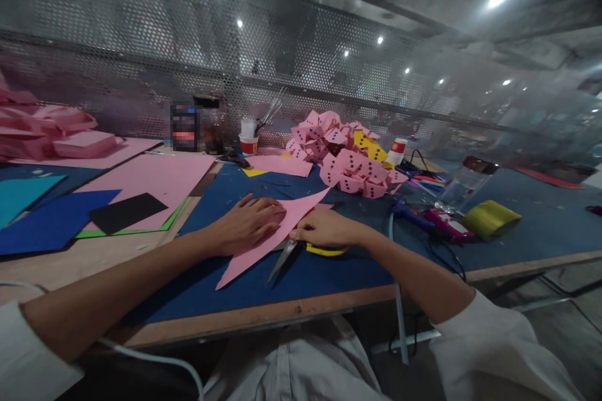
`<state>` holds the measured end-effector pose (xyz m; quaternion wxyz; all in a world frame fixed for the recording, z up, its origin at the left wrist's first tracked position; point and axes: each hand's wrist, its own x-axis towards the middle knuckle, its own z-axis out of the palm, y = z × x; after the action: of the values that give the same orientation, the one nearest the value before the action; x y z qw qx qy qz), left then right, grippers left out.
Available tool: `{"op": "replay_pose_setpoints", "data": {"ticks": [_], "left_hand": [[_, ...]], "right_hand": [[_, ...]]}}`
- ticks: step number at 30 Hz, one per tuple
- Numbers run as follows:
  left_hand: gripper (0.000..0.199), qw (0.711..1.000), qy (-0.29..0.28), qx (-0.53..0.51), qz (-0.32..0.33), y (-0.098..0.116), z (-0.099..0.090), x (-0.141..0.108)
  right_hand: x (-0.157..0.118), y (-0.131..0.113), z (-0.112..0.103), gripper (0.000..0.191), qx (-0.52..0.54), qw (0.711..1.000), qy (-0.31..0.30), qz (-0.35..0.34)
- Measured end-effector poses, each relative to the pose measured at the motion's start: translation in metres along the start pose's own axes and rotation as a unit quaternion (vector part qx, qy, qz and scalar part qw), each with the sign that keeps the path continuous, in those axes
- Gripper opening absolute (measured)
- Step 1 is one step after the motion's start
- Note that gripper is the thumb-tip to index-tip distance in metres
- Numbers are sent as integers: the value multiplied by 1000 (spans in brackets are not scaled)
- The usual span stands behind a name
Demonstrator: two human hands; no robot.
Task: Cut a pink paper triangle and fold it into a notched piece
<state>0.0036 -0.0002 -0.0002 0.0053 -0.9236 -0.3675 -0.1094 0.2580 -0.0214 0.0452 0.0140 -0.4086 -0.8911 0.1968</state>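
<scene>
My left hand (256,222) lies flat with its fingers stretched out on a long, pointed piece of pink paper (235,269). My right hand (324,227) is closed at the paper's right edge, thumb and forefinger pressed together there. Directly beneath that hand are scissors (285,260) with yellow handles; their blades point toward the table's front edge, and part of the handles is hidden by the hand. A further pink tip shows just beyond my right knuckles.
Pink dotted folded-paper shapes (355,172) are heaped behind my hands. Coloured sheets (47,219) and pink paper boxes (84,143) lie left. On the right are a purple glue gun (446,225), a yellow paper roll (491,219) and a clear jar (470,182). A paper cup (249,144) stands behind.
</scene>
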Motion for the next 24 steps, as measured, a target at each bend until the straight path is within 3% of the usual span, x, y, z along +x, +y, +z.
{"op": "replay_pose_setpoints", "data": {"ticks": [7,12,24], "left_hand": [[50,1000,-21,12,19,-3,-2,-5],[49,1000,3,18,3,2,6,2],[48,1000,5,9,30,2,6,2]], "right_hand": [[2,7,2,46,-2,1000,0,-17],[3,11,-1,50,1,1000,-9,-3],[3,1,-2,47,-18,1000,-7,25]]}}
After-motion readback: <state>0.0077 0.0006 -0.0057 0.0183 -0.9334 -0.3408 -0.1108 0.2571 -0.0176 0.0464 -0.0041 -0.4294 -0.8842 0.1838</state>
